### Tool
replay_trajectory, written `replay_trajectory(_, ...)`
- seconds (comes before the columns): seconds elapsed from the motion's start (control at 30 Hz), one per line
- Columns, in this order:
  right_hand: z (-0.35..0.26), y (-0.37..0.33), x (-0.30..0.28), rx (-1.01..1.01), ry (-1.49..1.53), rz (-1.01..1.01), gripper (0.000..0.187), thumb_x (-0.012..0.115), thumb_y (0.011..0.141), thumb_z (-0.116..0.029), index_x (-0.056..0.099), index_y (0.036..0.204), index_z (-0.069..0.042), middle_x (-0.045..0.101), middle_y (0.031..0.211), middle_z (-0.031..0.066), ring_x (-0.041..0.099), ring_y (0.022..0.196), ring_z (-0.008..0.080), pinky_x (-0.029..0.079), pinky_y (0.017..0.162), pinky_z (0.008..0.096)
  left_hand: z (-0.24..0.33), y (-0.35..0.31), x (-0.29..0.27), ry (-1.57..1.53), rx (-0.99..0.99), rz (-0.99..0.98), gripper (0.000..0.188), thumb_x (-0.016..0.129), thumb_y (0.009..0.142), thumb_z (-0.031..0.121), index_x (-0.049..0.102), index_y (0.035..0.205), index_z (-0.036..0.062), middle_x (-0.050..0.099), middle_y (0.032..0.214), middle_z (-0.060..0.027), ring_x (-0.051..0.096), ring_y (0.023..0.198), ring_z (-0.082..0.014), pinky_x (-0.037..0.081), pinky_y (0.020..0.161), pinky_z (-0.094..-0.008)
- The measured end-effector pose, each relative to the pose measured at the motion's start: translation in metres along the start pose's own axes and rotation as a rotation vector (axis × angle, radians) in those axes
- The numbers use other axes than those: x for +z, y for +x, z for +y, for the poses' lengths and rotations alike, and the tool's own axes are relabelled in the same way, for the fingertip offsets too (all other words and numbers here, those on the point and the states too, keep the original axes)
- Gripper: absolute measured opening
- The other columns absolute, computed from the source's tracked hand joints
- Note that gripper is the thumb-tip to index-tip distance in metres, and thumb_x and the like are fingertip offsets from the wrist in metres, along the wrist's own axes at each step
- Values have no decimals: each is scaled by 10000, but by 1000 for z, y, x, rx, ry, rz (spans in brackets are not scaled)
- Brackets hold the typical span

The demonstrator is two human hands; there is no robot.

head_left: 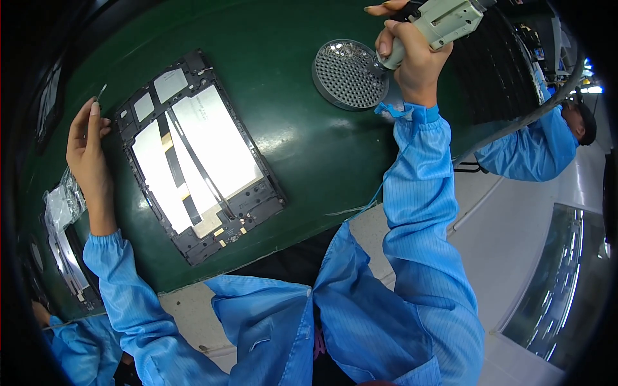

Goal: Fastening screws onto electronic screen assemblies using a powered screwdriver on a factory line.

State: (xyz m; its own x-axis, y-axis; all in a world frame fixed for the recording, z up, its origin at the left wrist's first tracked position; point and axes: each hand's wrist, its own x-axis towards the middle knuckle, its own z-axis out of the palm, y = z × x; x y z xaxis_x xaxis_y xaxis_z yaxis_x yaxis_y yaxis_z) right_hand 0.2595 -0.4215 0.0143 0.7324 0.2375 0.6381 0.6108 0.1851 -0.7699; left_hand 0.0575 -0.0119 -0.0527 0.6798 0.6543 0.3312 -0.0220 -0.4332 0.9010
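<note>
My right hand [418,64] is wrapped round a pale green electric screwdriver [447,22]. Its front end points down at the rim of a round screw tray [347,80] full of small holes, with loose shiny screws at its far side. On the left, my left hand [87,138] pinches a thin, light-coloured sliver [102,91] that is too small to name. Between both hands lies an opened tablet [265,204], tilted on the table, with silver battery cells and dark flat cables showing. My left fingertips are just beside its upper left edge, apart from it.
The green table [296,174] carries more opened tablets [67,257] at the left, one under clear plastic film [64,202]. Black stacked material [492,71] stands at the right, beside a grey cable [534,116]. A co-worker in a blue sleeve [534,151] sits further right; another sleeve [84,350] shows lower left.
</note>
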Motion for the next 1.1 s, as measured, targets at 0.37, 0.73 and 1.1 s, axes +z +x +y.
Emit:
replay_trajectory(0.37,-40,24,51,15,43,-73,288,548,834,16,616,1089,130,697,1022,298,540,511,145,468,492,298,16,-3,1,-156,-64,-149,292,720,933,238,736,1144,38,712,1012,-31,606,865,-97,474,797,-233)
replay_trajectory(0.73,-81,19,219,232,443,-233,302,528,815,5,598,1098,86,704,959,210,555,484,150,487,462,282,13,3,-2,-204,32,-367,276,733,918,224,746,1075,-2,727,919,-51,636,845,-100,490,765,-237)
replay_trajectory(1.1,-60,32,276,193,439,-295,294,507,848,-17,578,1106,106,692,952,222,560,511,160,494,487,292,7,15,-18,-60,-91,-427,260,692,934,176,736,1090,-28,726,1027,-68,654,942,-125,498,871,-248)
